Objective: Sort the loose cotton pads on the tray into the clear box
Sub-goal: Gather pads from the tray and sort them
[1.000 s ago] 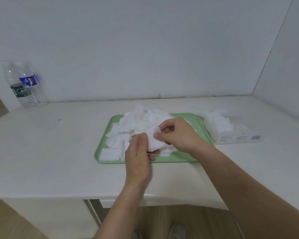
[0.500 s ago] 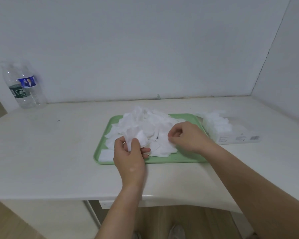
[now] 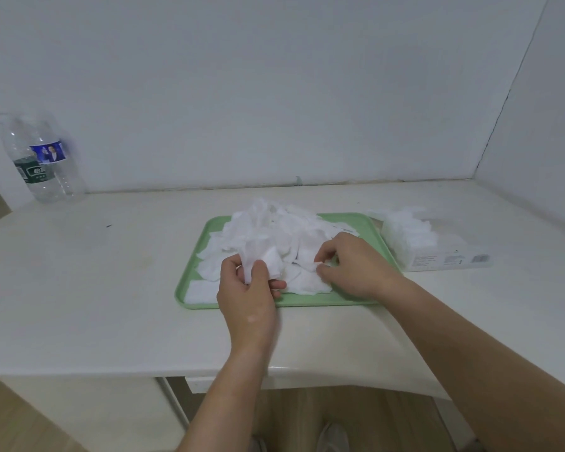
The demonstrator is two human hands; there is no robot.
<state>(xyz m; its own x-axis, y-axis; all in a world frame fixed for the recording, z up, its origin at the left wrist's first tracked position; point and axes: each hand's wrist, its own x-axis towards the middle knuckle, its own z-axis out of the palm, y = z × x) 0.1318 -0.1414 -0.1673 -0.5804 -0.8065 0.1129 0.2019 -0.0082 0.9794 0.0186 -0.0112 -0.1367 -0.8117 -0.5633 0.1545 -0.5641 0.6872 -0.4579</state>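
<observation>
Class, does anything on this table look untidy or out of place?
The cotton pads lie in a jumbled heap on the green tray, and those in the clear box stick up unevenly.

The white table (image 3: 78,288) in front of me runs across the middle of the frame, its back and right edges against the walls, its near edge at the lower centre. A light green tray (image 3: 307,303) sits flat on it at centre. Just right of the tray, a clear box (image 3: 437,252) lies on the tabletop, a printed label on its near side. At the upper left, two clear plastic water bottles (image 3: 43,164) stand close together by the wall. A small dark speck (image 3: 108,226) marks the surface left of the tray.
</observation>
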